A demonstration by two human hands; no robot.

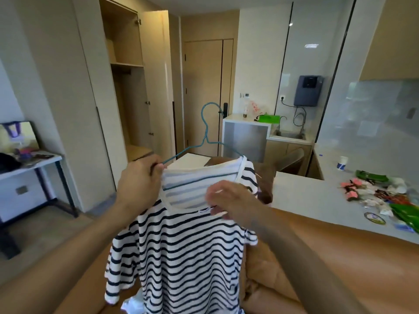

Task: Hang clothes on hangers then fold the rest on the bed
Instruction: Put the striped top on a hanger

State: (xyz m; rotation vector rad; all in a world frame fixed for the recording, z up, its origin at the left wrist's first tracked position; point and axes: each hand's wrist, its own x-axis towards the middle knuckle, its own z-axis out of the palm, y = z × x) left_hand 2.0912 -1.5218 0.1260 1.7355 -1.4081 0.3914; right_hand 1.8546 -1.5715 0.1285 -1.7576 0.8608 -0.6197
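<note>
A white shirt with dark blue stripes (186, 250) hangs in front of me, held up at chest height. A thin blue wire hanger (205, 132) sits partly inside its neck opening, hook pointing up. My left hand (138, 180) pinches the hanger's left arm together with the shirt's left shoulder. My right hand (229, 198) pinches the front neckline of the shirt near its label. The hanger's right arm runs under the shirt's right shoulder. The bottom bar shows faintly through the fabric.
An open wooden wardrobe (127, 82) stands ahead on the left. A desk with clutter (34, 162) is at far left. A counter (317, 191) with wrappers and a paper cup (342, 163) lies right. Brown bedding (267, 268) and white cloth (133, 304) lie below the shirt.
</note>
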